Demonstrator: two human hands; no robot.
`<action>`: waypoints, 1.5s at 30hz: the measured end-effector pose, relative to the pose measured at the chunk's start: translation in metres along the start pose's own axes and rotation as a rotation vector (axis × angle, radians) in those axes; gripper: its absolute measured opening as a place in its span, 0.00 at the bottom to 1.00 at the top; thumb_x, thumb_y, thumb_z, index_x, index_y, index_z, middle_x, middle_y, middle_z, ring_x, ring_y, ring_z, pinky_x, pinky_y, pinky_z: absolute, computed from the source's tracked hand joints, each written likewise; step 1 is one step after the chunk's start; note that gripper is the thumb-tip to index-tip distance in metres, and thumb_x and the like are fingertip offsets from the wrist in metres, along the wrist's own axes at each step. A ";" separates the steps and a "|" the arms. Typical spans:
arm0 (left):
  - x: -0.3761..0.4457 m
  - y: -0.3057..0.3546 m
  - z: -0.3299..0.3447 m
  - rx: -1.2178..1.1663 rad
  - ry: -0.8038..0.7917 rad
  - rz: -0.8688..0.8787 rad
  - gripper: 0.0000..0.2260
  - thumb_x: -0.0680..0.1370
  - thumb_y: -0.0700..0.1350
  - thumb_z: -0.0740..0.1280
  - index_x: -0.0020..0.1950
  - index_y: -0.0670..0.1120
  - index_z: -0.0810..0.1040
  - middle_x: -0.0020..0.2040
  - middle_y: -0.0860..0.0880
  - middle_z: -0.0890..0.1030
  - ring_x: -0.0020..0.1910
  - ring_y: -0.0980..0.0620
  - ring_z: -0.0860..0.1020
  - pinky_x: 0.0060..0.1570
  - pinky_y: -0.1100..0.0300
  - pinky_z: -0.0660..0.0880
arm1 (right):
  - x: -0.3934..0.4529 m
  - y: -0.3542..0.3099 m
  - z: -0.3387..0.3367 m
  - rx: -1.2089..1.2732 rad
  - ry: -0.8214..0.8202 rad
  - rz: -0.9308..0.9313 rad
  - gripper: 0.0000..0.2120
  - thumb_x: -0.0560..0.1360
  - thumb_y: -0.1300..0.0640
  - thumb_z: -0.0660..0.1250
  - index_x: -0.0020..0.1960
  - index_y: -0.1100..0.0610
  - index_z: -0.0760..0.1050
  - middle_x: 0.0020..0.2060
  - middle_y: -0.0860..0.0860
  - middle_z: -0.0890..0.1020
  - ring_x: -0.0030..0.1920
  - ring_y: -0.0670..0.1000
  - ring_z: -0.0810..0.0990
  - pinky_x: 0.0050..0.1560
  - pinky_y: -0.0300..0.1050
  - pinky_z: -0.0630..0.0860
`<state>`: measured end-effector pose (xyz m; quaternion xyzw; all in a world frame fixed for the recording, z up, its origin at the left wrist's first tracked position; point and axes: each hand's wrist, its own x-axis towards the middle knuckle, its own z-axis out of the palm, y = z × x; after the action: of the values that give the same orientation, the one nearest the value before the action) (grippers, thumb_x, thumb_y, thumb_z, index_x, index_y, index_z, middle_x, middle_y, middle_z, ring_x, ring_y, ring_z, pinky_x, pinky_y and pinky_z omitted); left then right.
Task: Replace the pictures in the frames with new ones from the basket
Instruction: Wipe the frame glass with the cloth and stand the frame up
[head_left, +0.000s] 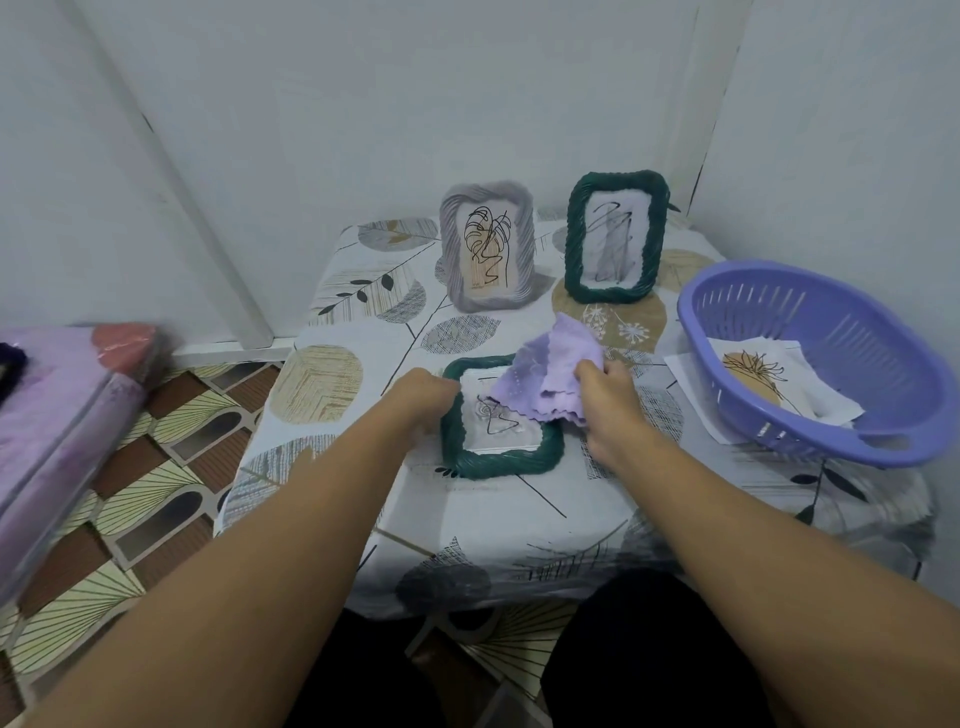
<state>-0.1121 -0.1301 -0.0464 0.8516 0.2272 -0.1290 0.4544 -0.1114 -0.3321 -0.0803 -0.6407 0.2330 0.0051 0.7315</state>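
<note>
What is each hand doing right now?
Left hand: grips the left edge of the flat green frame.
Right hand: holds the purple cloth.

Table (467, 519), three frames (501, 415), basket (810, 364)

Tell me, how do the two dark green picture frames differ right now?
The far green frame stands upright at the back of the table, untouched; the near green frame lies flat. The left hand holds the near one while the right hand holds a purple cloth over it. Both have twisted rims and line drawings.
</note>
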 end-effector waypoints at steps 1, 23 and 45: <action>0.000 0.001 0.001 -0.076 -0.006 -0.017 0.06 0.82 0.44 0.65 0.49 0.41 0.73 0.47 0.42 0.77 0.41 0.45 0.75 0.37 0.60 0.72 | 0.000 0.000 0.001 -0.025 0.001 -0.002 0.10 0.78 0.58 0.60 0.59 0.55 0.72 0.48 0.58 0.82 0.38 0.57 0.82 0.31 0.45 0.74; 0.003 -0.045 -0.010 -0.868 -0.269 0.086 0.06 0.83 0.34 0.62 0.53 0.46 0.73 0.45 0.43 0.84 0.42 0.47 0.82 0.47 0.45 0.80 | -0.030 -0.034 0.021 -0.377 0.091 -0.923 0.27 0.75 0.66 0.67 0.72 0.54 0.75 0.56 0.50 0.73 0.52 0.42 0.72 0.53 0.24 0.69; 0.009 -0.044 0.000 -1.159 -0.447 0.292 0.21 0.81 0.34 0.62 0.73 0.46 0.74 0.66 0.39 0.80 0.64 0.41 0.80 0.66 0.41 0.75 | -0.002 0.011 0.021 -0.830 -0.143 -0.963 0.30 0.82 0.52 0.65 0.81 0.43 0.59 0.59 0.49 0.67 0.56 0.48 0.70 0.57 0.46 0.75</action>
<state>-0.1263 -0.1063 -0.0819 0.4421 0.0415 -0.0965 0.8908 -0.1098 -0.3093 -0.0887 -0.9018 -0.1518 -0.1916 0.3564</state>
